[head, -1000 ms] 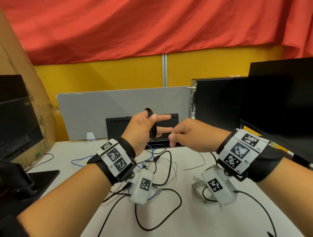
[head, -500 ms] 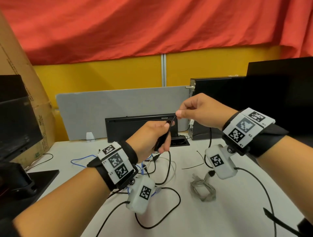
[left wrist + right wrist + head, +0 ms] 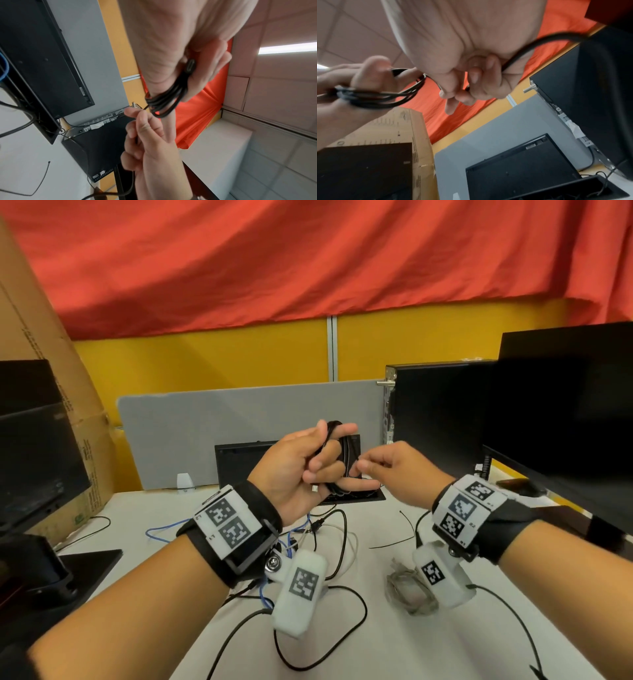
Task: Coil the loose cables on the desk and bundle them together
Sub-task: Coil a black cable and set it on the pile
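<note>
Two hands hold a black cable coil up over the white table.

On the left, a blue cable (image 3: 161, 531) lies on the table (image 3: 376, 645). The left hand (image 3: 301, 470) has its grip closed around the black cable coil (image 3: 337, 460). Loose black cables (image 3: 339, 611) lie under it. A gray cable bundle (image 3: 407, 590) rests further right. The right hand (image 3: 394, 470) pinches the coil's thin end.

Below our hands, loose black cables (image 3: 322, 628) and a grey bundle (image 3: 407, 594) litter the desk (image 3: 411, 645). Right of them, the monitor (image 3: 565, 412) crowds close; behind, the grey divider (image 3: 205, 440) blocks.
</note>
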